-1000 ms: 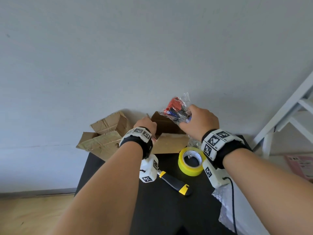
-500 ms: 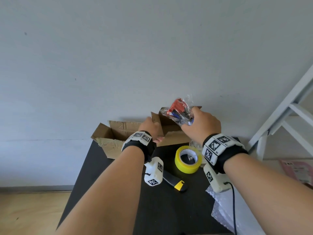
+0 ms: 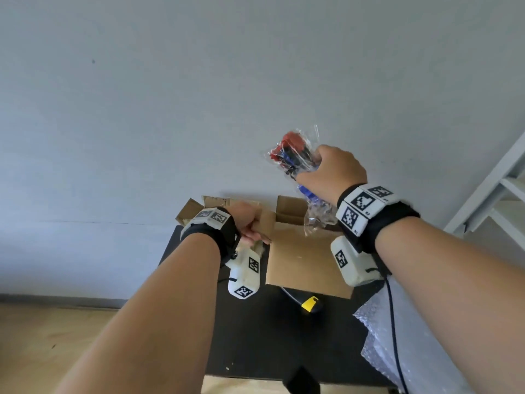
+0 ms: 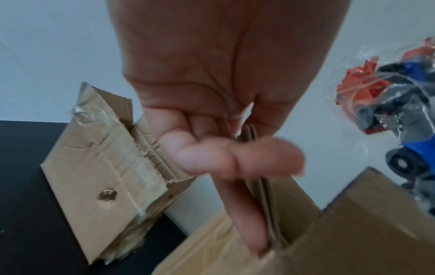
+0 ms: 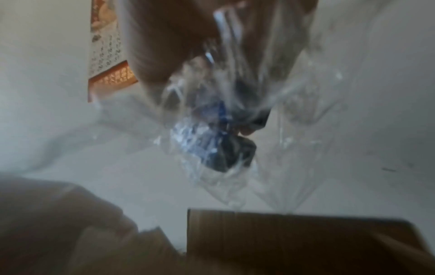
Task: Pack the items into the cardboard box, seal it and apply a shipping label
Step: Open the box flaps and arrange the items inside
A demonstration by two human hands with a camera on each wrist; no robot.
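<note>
An open brown cardboard box (image 3: 305, 263) stands on the black table (image 3: 255, 336) against the wall. My left hand (image 3: 247, 223) pinches the box's left flap (image 4: 268, 208), thumb and fingers on either side of the cardboard. My right hand (image 3: 331, 172) is raised above the box and grips a clear plastic bag with a red, blue and grey toy (image 3: 292, 155) inside. The same bagged toy (image 4: 388, 119) shows at the right of the left wrist view. In the right wrist view the bag (image 5: 223, 141) is blurred over the box's far wall (image 5: 294, 232).
A second, crumpled cardboard box (image 4: 105, 176) lies to the left on the table. A yellow-and-black knife handle (image 3: 309, 304) pokes out under the box's front. Bubble wrap (image 3: 397, 336) hangs off the table's right edge. White shelving (image 3: 500, 194) stands at the right.
My right hand has lifted the bagged toy higher above the box. The box now stands nearer me and hides the yellow tape roll. My left hand still holds the flap.
</note>
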